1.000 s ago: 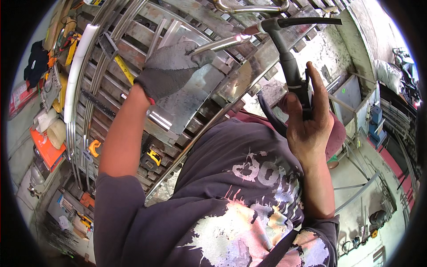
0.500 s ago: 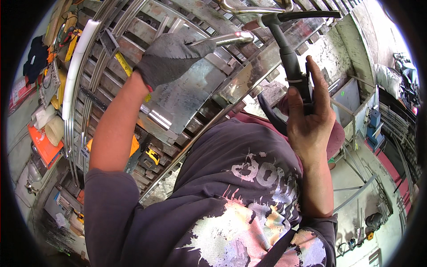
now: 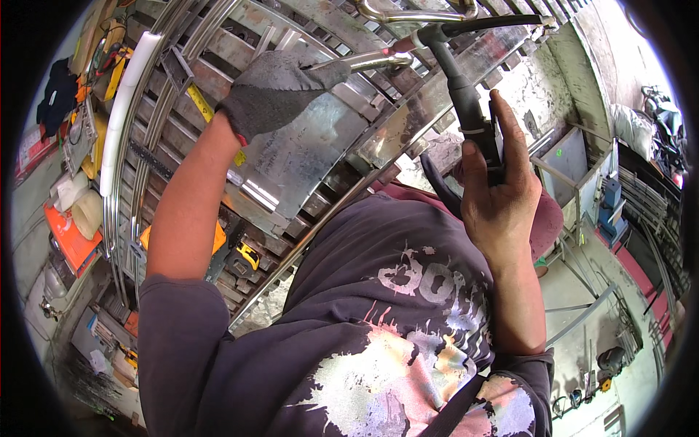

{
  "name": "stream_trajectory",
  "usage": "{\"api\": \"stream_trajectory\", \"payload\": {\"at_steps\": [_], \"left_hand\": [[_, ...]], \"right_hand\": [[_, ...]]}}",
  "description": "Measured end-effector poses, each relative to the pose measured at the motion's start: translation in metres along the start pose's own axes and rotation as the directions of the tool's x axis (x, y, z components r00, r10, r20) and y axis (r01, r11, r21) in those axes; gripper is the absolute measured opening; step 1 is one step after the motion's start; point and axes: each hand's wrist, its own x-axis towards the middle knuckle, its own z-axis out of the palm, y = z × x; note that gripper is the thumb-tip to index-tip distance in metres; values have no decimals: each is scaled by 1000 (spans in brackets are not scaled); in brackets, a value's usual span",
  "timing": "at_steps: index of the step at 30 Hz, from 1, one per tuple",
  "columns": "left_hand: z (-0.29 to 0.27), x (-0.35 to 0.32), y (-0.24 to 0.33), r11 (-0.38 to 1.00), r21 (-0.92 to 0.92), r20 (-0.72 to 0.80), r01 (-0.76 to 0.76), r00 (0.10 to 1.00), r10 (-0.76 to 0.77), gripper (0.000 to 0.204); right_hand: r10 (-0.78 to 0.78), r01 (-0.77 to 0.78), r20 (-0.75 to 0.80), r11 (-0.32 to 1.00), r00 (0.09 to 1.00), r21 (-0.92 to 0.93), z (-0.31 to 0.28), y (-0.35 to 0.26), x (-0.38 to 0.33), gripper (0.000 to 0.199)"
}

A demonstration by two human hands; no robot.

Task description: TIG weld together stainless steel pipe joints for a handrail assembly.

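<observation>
My left hand (image 3: pixel 273 91), in a dark grey work glove, is closed around one end of a shiny bent metal tube (image 3: pixel 378 61) above the slatted metal workbench (image 3: pixel 231 62). My bare right hand (image 3: pixel 502 189) grips a black TIG welding torch (image 3: pixel 466 95) by its handle, thumb on the near side and index finger stretched along it. The torch's reddish nozzle (image 3: pixel 403 46) points left, right by the tube's bend; whether they touch I cannot tell. Beneath the gloved hand lies a flat metal sheet (image 3: pixel 291 164) on the slats.
Another bent tube (image 3: pixel 419 14) rests at the far edge. Long curved tubes and a white tube (image 3: pixel 131 102) run down the left side. A yellow-and-black tape measure (image 3: pixel 247 255) sits near the bench's front edge. Metal frames (image 3: pixel 582 182) stand to the right.
The torch and my right hand have shifted a little left, bringing the nozzle over the tube's bend. My left hand and the tube have moved only slightly.
</observation>
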Motion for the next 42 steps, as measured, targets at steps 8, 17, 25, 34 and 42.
{"api": "stream_trajectory", "payload": {"at_steps": [8,17,25,34,42], "left_hand": [[-12,0,13,999,2,-58,-41,997,41,35],[-5,-2,-2,992,66,12,-105,994,105,31],[-9,-4,7,946,247,-32,-212,974,226,49],[-9,-2,3,963,215,30,-161,987,158,47],[-2,1,-20,969,121,18,-214,977,214,58]], "right_hand": [[1,-1,4,1000,1000,11,1,-1,3,56],[-65,66,17,996,998,-58,0,-3,2,59],[-104,105,9,990,994,-89,2,-1,3,62],[-94,97,45,993,995,-71,1,1,2,62],[-37,39,46,998,998,-41,2,-3,0,62]]}}
